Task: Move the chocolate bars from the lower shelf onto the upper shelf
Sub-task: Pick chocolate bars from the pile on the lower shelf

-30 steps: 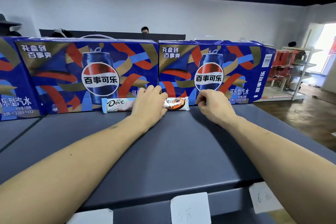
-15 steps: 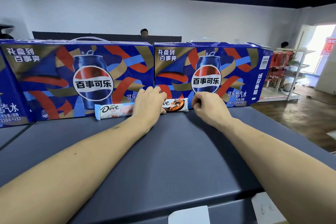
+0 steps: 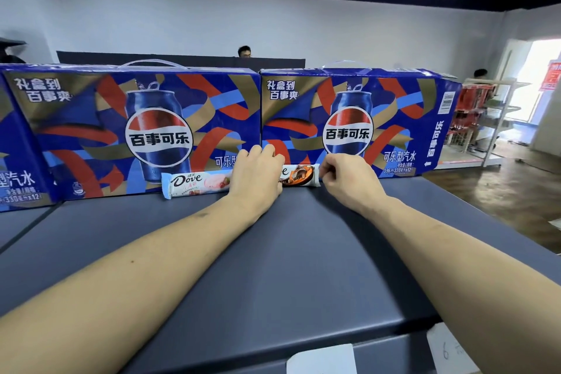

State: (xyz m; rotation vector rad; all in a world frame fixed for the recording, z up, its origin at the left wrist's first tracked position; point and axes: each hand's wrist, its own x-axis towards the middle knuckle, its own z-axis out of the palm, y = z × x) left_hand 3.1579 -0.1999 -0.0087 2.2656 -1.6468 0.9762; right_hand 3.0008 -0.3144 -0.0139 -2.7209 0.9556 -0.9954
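Note:
Two Dove chocolate bars lie end to end on the dark grey upper shelf (image 3: 303, 252), pushed against the Pepsi boxes. The pink and white bar (image 3: 197, 184) is on the left and the brown and orange bar (image 3: 300, 175) on the right. My left hand (image 3: 258, 174) lies over the spot where the bars meet, fingers curled down over their ends. My right hand (image 3: 344, 177) is at the brown bar's right end, fingers curled and pinching the wrapper tip. The lower shelf is out of view.
Two large blue Pepsi gift boxes (image 3: 136, 130) (image 3: 358, 121) stand along the back of the shelf, with part of a third at the far left. Paper price tags (image 3: 321, 358) hang on the shelf's front edge. A white rack (image 3: 485, 118) and people are in the background.
Both hands stay at the bars. My right hand has closed in slightly on the brown bar's end. The view has shifted a little.

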